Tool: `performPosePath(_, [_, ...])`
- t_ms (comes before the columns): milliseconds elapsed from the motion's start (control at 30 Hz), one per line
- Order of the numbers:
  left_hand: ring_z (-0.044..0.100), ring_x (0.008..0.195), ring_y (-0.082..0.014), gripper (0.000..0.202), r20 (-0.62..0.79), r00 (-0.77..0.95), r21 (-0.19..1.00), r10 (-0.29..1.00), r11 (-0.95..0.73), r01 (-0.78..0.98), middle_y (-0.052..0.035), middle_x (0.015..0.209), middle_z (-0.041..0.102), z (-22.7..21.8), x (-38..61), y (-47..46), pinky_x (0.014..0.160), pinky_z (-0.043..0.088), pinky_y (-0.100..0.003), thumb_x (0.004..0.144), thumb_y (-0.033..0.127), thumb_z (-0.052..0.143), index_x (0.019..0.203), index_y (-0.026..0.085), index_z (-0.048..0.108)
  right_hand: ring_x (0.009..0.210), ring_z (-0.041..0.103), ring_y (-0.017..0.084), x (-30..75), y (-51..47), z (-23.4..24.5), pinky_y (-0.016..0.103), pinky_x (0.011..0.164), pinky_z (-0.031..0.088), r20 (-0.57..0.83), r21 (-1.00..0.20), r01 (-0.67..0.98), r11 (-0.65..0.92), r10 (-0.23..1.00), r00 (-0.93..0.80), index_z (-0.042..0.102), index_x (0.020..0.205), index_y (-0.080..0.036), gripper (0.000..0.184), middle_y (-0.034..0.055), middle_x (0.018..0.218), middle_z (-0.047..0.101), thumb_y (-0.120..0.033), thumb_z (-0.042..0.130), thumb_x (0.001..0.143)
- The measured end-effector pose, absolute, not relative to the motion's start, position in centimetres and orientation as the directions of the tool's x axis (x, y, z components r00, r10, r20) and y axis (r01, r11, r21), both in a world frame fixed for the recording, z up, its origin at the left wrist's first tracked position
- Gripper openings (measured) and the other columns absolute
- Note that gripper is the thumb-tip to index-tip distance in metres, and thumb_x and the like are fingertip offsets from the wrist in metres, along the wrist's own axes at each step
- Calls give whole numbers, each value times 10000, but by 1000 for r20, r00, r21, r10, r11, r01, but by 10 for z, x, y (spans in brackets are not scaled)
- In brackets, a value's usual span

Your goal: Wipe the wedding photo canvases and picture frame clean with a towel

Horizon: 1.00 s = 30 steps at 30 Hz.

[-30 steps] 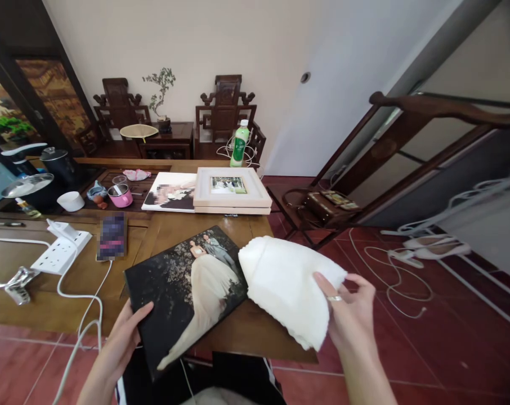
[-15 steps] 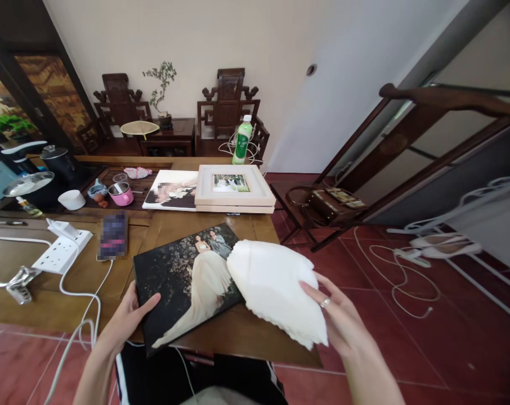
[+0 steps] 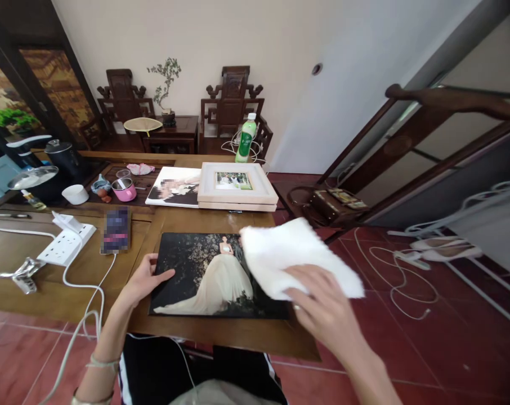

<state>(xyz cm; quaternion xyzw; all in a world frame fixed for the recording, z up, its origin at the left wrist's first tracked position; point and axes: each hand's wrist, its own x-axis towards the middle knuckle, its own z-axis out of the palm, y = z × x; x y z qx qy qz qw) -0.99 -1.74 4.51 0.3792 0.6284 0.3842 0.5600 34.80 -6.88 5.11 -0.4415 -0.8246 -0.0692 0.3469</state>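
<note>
A dark wedding photo panel (image 3: 213, 281) lies on the wooden table in front of me, showing a person in a long pale gown. At its left edge, my left hand (image 3: 147, 278) grips it, the thumb on the printed face. Over the right part of the panel is a white fluffy cloth (image 3: 289, 253), which covers the picture there and reaches past the table's right edge. My right hand (image 3: 318, 304) holds this cloth from above, fingers bent into it. Whether the cloth presses on the panel I cannot tell.
Behind the panel lie a stacked pale picture frame (image 3: 238, 199) and another photo print (image 3: 174, 188). A green bottle (image 3: 245, 138) stands at the far edge. To the left are a phone (image 3: 115, 230), a power strip (image 3: 67, 244) with cables, and a pink cup (image 3: 125, 190).
The photo panel has gone from tilted to flat and square on the table. The cloth has swung right and changed shape in my right hand. My left hand has moved slightly away and right.
</note>
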Motion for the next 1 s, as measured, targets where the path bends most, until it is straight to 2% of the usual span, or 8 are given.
performPosePath(67, [703,733,-212,543,-363,-155,917,919,382,119,-44,815,719,38,-9,-12,715,567,-354,591,389,847,983,189,529,999,611,260,337,-65,37,522,934,475,533,-130,780,612,707,-465,653,806,-232,269,92,1019,674,-46,469,744])
performPosePath(200, [689,755,-239,568,-234,-183,871,955,289,397,-45,812,706,31,-13,-6,673,535,-329,600,514,797,974,190,521,1290,422,356,322,-56,15,613,1064,325,449,-172,848,501,806,-386,623,741,-180,123,173,1253,574,-100,531,759])
performPosePath(300, [680,768,-266,528,-163,-177,784,971,236,574,-66,830,711,34,-13,-5,685,507,-339,638,551,752,973,195,551,1421,220,356,321,-45,11,603,1087,301,355,-197,857,477,849,-391,629,839,-155,280,157,1453,438,4,444,700])
performPosePath(467, [623,992,-347,450,95,-183,659,979,76,748,-164,1003,673,34,1,-13,892,449,-414,752,489,667,1038,144,623,1430,221,314,321,-21,18,601,1106,270,284,-188,850,491,856,-432,642,1024,-153,501,110,1477,429,57,382,650])
performPosePath(567, [551,1117,-386,508,173,-215,634,961,59,771,-207,1087,611,23,8,-18,994,385,-477,821,447,588,1189,96,585,1425,227,334,315,-10,17,642,1094,245,288,-182,848,498,852,-438,654,1052,-153,529,98,1464,447,58,383,650])
performPosePath(667, [489,1183,-380,519,266,-195,615,944,-10,789,-195,1127,560,11,4,-22,1052,332,-514,824,427,596,1230,104,568,1427,223,333,311,-6,9,650,1085,245,327,-177,846,503,841,-432,664,1049,-165,524,85,1450,467,49,390,657])
performPosePath(900, [347,1378,-268,487,392,101,648,914,-353,675,-110,1464,368,5,-15,-22,1135,301,-458,874,363,569,1338,241,484,1406,271,354,316,-4,-6,622,1086,262,396,-161,842,515,815,-423,669,1028,-162,477,84,1434,489,10,424,656])
performPosePath(1000, [346,1393,-249,432,410,201,662,890,-442,606,-99,1464,417,9,-14,-20,1152,283,-452,896,323,538,1319,239,513,1387,316,352,311,7,4,592,1085,281,360,-129,848,514,821,-443,662,1086,-145,488,125,1396,527,-1,428,683])
